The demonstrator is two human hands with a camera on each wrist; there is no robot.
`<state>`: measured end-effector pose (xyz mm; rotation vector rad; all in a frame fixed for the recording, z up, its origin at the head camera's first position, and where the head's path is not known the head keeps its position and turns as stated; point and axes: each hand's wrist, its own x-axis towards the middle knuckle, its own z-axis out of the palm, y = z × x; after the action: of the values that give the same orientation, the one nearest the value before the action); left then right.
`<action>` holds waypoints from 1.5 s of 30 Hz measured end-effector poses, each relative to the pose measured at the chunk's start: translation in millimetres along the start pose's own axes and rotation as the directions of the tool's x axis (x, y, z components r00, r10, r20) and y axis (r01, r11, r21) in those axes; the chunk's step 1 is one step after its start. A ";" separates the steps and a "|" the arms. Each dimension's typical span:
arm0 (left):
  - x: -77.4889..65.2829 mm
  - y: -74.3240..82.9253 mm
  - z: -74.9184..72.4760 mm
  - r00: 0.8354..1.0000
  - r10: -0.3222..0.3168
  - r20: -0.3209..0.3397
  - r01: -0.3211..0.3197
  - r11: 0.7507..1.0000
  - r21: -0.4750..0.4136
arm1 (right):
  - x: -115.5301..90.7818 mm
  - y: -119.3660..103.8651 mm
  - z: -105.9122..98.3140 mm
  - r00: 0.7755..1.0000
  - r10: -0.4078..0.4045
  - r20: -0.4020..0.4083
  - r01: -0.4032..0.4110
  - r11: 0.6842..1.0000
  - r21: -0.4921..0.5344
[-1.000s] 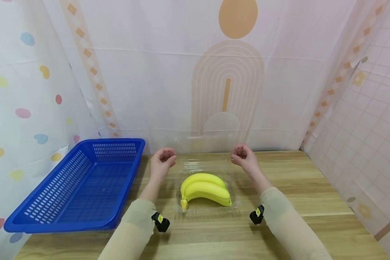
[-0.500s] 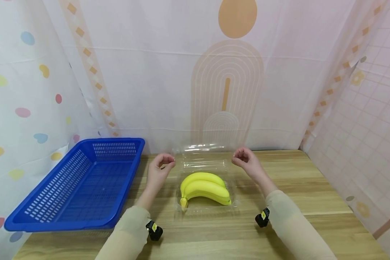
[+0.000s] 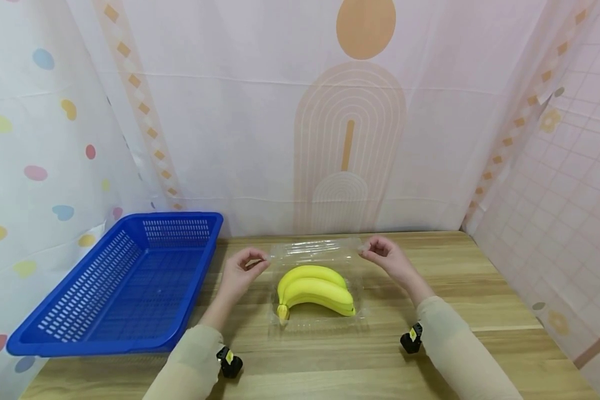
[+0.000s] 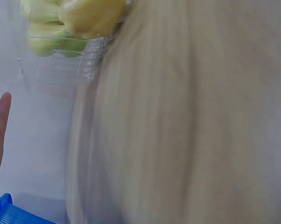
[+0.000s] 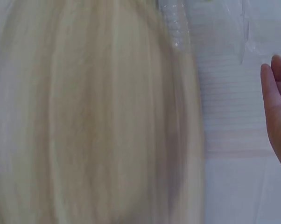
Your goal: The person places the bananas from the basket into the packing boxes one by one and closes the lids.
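Note:
A bunch of yellow bananas (image 3: pixel 317 291) lies in a hinged clear plastic box (image 3: pixel 320 328) in the middle of the table. Its lid (image 3: pixel 312 250) is raised at the back and leans over the bananas. At the lid's left corner, my left hand (image 3: pixel 242 269) pinches the edge between thumb and fingers. My right hand (image 3: pixel 387 261) pinches the opposite corner. Through the left wrist view the bananas (image 4: pixel 91 16) show inside the box, with the left fingers (image 4: pixel 1 116) at the frame edge. The right hand (image 5: pixel 278 107) appears at the right wrist view's edge; its thumb is hidden.
A blue plastic basket (image 3: pixel 200 283) with slotted sides stands on the left of the wooden table (image 3: pixel 430 355), close to my left forearm. Patterned curtains (image 3: pixel 250 139) hang behind the table and on both sides.
The lid has tipped from near upright forward and down toward the bananas. Both hands have come lower and nearer with it, and the forearms have spread slightly. Box and basket stay put.

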<state>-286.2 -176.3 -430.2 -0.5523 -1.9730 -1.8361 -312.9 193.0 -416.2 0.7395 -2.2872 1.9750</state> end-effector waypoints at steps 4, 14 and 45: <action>-8.1 -1.3 -3.0 0.997 0.051 0.065 -0.049 0.998 -0.029 | -5.2 1.0 -3.5 1.000 0.009 0.027 -0.008 0.999 -0.039; -20.8 1.8 -6.2 0.986 0.091 0.141 -0.099 0.994 0.049 | -14.1 3.3 -8.6 0.992 -0.034 0.125 0.036 0.999 -0.018; -24.5 5.6 -23.9 0.888 0.176 0.424 -0.364 0.833 0.417 | -22.3 0.9 -8.5 0.943 -0.105 0.316 0.255 0.838 -0.483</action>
<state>-262.1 -200.3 -436.8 -1.0102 -2.3359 -1.0465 -295.8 208.4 -422.7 1.1666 -2.6023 1.1361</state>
